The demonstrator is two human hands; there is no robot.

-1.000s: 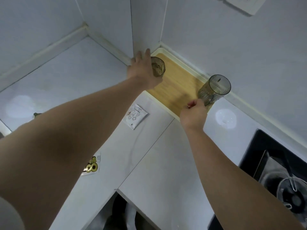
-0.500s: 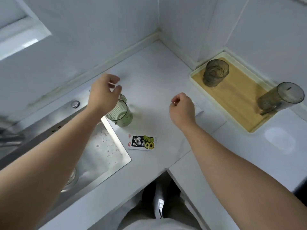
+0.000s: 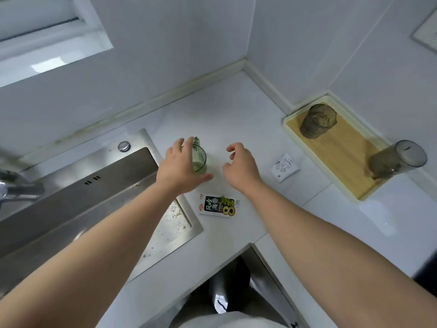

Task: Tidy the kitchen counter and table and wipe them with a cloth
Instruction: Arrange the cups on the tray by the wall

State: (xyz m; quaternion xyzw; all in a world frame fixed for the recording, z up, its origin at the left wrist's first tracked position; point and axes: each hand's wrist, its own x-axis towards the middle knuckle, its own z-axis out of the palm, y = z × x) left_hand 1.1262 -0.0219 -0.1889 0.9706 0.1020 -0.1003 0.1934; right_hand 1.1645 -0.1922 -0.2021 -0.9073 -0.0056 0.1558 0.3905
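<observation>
- A white L-shaped counter (image 3: pixel 224 110) is seen from above, set into a tiled corner.
- A steel sink (image 3: pixel 71 185) is sunk into the counter's left run; specks are scattered on its right-hand ledge.
- A wooden tray (image 3: pixel 343 150) with a pale rim is laid against the right-hand wall, well apart from the sink.
- The left hand (image 3: pixel 177 169) is held over the green cup, with fingers laid along the cup's left side and the thumb stretched out below its base. Whether the cup is actually gripped cannot be told.
- The right hand (image 3: pixel 241 166) is held above the counter just right of the cup, fingers loosely curled, and nothing is grasped.
- Two dark ribbed glasses are stood on the tray: one (image 3: pixel 318 121) at its far end near the corner, the other (image 3: pixel 397 159) at its near end.
- A green-tinted cup (image 3: pixel 200 159) is placed on the counter just beside the sink's right edge, between the two hands.
- A black-and-green snack packet (image 3: pixel 217 205) is laid flat on the counter, near the sink's corner and below the hands.
- A small white sachet (image 3: pixel 285 167) is laid flat between the right hand and the tray.
- A round metal knob (image 3: pixel 124 146) is mounted on the sink's back ledge.
</observation>
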